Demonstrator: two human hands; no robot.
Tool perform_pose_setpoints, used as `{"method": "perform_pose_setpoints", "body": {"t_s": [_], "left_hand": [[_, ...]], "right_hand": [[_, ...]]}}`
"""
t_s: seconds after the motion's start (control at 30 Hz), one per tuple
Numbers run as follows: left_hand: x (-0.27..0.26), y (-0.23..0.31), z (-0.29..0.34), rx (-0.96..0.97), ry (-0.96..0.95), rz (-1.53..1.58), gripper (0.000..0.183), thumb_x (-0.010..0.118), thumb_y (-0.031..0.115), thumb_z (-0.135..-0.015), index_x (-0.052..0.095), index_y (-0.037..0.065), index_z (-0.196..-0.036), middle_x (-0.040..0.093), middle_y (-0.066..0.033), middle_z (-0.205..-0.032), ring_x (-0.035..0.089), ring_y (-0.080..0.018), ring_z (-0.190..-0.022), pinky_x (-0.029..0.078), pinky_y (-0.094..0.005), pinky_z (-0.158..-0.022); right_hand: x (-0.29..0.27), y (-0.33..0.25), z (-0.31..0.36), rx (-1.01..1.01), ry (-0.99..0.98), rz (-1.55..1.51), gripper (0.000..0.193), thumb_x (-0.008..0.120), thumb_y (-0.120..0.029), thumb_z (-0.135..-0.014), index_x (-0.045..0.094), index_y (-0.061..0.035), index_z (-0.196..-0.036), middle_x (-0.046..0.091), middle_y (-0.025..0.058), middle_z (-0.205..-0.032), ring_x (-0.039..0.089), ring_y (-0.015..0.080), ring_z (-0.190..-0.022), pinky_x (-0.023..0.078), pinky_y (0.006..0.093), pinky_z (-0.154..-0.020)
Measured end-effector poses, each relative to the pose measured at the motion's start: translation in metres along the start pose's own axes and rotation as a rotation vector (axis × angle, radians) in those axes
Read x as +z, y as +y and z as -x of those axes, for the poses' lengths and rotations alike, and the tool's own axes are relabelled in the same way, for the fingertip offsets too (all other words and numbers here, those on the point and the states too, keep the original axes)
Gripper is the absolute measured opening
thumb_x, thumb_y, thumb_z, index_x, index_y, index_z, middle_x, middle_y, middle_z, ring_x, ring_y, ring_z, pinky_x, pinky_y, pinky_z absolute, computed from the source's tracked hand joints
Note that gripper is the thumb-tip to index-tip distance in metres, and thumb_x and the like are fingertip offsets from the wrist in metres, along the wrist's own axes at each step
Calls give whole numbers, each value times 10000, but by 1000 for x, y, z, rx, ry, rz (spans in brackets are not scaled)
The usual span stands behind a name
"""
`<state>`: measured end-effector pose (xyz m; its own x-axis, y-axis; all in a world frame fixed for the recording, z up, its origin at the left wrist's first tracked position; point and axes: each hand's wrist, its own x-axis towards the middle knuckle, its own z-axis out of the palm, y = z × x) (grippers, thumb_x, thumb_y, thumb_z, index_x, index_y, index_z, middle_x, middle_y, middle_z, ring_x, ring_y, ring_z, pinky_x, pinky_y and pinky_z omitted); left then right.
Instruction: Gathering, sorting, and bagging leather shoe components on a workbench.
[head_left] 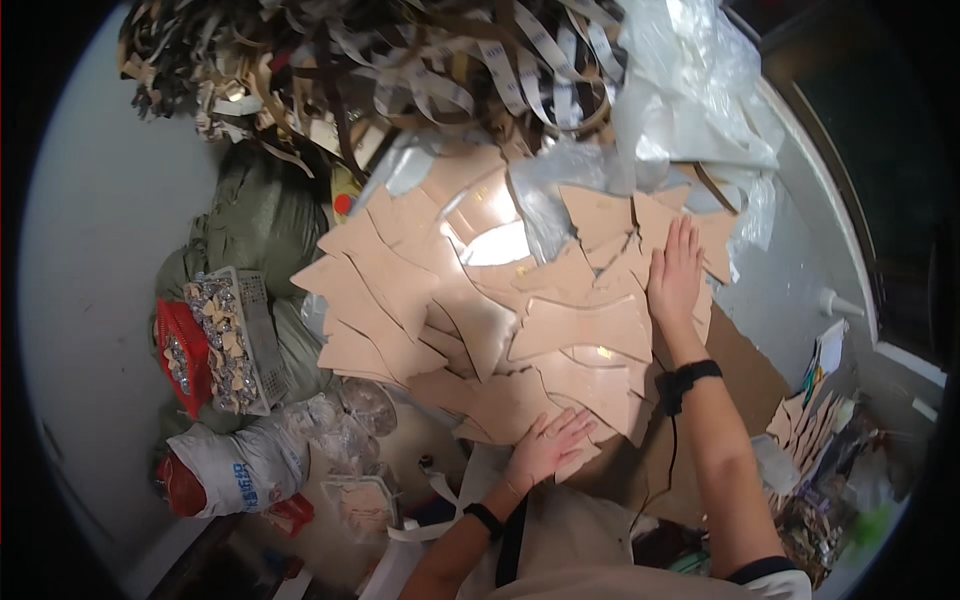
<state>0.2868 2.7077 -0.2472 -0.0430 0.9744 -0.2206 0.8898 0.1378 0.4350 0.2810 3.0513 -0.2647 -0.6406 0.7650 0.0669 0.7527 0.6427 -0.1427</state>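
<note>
A broad, overlapping spread of flat tan cut-out pieces (370,275) with curved, pointed edges covers the work surface. Some have a glossy sheen; whether they are leather or board I cannot tell. My left hand (548,447) lies flat on the pieces at the near edge, fingers stretched out. Farther off to the right, my right hand (678,285) rests flat with fingers extended along the right side of the spread. Between the two hands lies a wide piece with concave sides (585,328). Neither hand grips anything.
Strip offcuts (420,60) heap at the back, beside clear plastic sheeting (690,80). At left, a white basket (262,340) of small parts stands against green sacks (260,220), with a white sack (245,470) nearer. More tan pieces (805,430) stand at lower right.
</note>
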Motion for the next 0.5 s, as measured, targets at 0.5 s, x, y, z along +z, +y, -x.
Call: {"method": "perform_pose_setpoints", "body": {"t_s": [0.5], "left_hand": [[-65,-11,-13,-107,47,175,480,561,229,-857,490,36,-1291,378,-190,-1423,288,-421,-1336,180,-563,-1089]], "right_hand": [[-93,-69,97,-160,51,-432,452,507,-203,-882,470,-42,-1302,480,186,-1333,449,315,-1235,333,473,-1008]]}}
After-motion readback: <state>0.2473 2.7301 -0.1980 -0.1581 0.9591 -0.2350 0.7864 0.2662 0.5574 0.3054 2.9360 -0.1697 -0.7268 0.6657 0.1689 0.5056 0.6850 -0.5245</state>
